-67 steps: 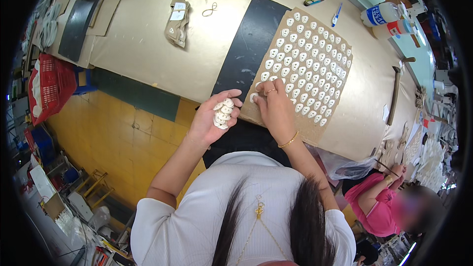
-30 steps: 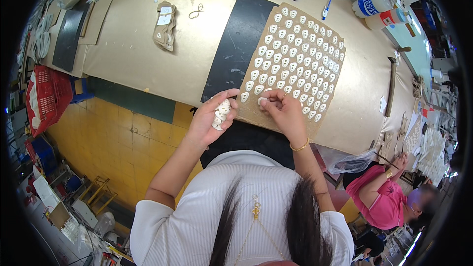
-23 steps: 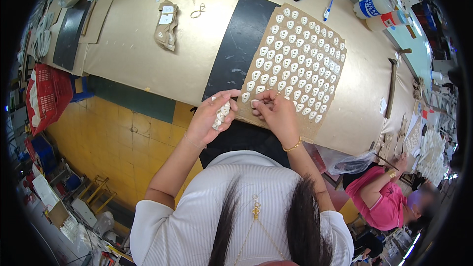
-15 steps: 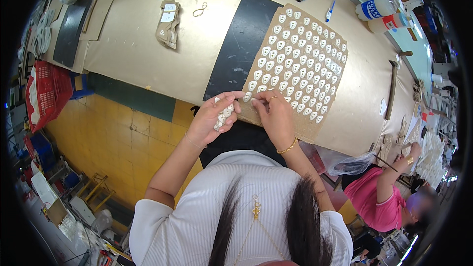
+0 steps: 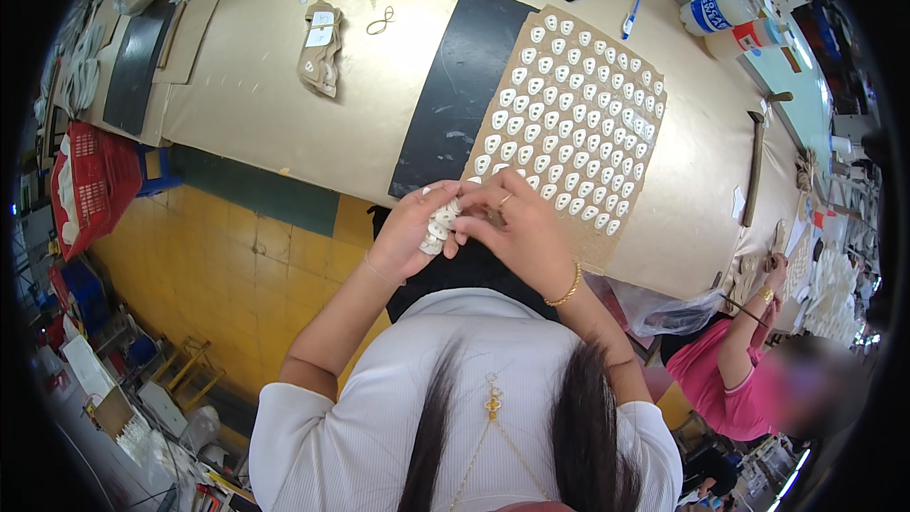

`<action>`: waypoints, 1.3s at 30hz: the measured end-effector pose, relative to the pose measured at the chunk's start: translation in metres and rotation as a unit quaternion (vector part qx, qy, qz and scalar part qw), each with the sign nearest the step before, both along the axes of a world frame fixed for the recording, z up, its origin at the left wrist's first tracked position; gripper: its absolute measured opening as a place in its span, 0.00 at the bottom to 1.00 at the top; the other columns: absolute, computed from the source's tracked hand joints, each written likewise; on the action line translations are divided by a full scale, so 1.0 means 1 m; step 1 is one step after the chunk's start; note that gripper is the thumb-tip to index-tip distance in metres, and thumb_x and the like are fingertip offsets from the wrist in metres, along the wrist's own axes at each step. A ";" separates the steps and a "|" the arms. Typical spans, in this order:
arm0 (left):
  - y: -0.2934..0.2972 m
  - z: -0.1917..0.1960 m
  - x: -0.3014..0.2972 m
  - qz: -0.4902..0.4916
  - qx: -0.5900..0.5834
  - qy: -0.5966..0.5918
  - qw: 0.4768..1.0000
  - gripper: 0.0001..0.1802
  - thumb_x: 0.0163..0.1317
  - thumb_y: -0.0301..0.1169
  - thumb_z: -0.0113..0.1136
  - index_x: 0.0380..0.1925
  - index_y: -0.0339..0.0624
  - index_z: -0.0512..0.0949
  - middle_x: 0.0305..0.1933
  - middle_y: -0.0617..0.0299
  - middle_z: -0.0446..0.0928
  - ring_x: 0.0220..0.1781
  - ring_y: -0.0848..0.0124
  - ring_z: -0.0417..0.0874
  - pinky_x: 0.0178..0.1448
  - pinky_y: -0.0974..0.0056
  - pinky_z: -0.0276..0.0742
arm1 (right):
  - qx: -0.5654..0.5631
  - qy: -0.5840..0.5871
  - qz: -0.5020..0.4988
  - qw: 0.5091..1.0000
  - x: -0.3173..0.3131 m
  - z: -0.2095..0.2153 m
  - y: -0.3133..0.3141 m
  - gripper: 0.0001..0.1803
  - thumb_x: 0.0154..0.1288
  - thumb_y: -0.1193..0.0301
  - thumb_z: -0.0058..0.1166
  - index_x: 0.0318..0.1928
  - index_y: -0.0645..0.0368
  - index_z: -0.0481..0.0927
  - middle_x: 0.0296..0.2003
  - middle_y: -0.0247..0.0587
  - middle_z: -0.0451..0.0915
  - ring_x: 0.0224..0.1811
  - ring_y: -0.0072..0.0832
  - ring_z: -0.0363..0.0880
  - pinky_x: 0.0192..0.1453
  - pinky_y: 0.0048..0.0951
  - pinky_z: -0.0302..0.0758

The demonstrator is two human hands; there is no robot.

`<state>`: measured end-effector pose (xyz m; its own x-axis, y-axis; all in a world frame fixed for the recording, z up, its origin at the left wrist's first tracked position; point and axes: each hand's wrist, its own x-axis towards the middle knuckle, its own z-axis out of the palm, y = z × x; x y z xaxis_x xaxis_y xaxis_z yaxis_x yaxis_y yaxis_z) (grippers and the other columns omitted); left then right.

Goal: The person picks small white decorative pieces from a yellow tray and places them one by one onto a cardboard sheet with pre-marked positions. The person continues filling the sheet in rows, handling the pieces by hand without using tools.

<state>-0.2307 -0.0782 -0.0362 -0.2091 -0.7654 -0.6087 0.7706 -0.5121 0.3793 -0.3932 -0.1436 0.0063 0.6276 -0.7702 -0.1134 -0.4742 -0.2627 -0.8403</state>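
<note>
Stack of small white rounded pieces [image 5: 441, 227], too overlapped to count, held in one half-curled left hand [image 5: 402, 235]. Stack met by bent fingers of one right hand [image 5: 527, 235]; whether any piece is gripped cannot be told. Dozens more laid in rows on one brown cardboard sheet [image 5: 592, 248].

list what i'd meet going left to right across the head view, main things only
Red basket, brown bundle, left hand holding white pieces, right hand, pen, bottle with blue label.
</note>
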 end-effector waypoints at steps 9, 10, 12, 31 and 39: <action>0.005 0.001 -0.016 -0.009 0.003 -0.025 1.000 0.15 0.73 0.34 0.42 0.44 0.33 0.72 0.31 0.57 0.76 0.22 0.72 0.77 0.19 0.70 0.73 | 0.009 0.019 0.041 0.999 0.003 -0.001 0.005 0.08 0.53 0.71 0.63 0.32 0.60 0.78 0.34 0.40 0.72 0.36 0.38 0.78 0.40 0.36 0.74; 0.006 0.001 -0.017 -0.009 0.003 -0.024 1.000 0.15 0.73 0.34 0.42 0.43 0.33 0.72 0.31 0.57 0.76 0.22 0.72 0.77 0.19 0.70 0.73 | 0.008 0.021 0.046 0.999 0.002 -0.002 0.005 0.09 0.53 0.71 0.63 0.32 0.61 0.78 0.35 0.40 0.72 0.36 0.38 0.78 0.40 0.36 0.74; 0.008 -0.001 -0.019 -0.007 0.004 -0.012 1.000 0.15 0.73 0.34 0.42 0.43 0.33 0.72 0.30 0.57 0.76 0.22 0.72 0.77 0.19 0.70 0.73 | -0.001 0.014 0.054 0.998 -0.001 -0.002 0.006 0.09 0.54 0.72 0.63 0.32 0.61 0.78 0.35 0.41 0.72 0.37 0.38 0.77 0.41 0.36 0.74; 0.027 -0.010 -0.004 -0.072 0.055 0.030 0.995 0.18 0.72 0.36 0.46 0.47 0.30 0.74 0.35 0.52 0.80 0.24 0.73 0.78 0.17 0.73 0.72 | 0.227 -0.027 -0.181 0.957 -0.040 -0.032 0.002 0.08 0.66 0.75 0.57 0.42 0.66 0.77 0.30 0.35 0.81 0.33 0.19 0.82 0.35 0.18 0.79; 0.018 0.001 -0.005 -0.088 0.028 -0.007 0.996 0.20 0.72 0.37 0.45 0.52 0.28 0.71 0.40 0.47 0.79 0.29 0.70 0.82 0.23 0.71 0.81 | 0.196 0.014 -0.199 0.960 -0.024 -0.037 0.008 0.08 0.64 0.73 0.58 0.38 0.66 0.79 0.28 0.40 0.83 0.31 0.25 0.85 0.31 0.24 0.78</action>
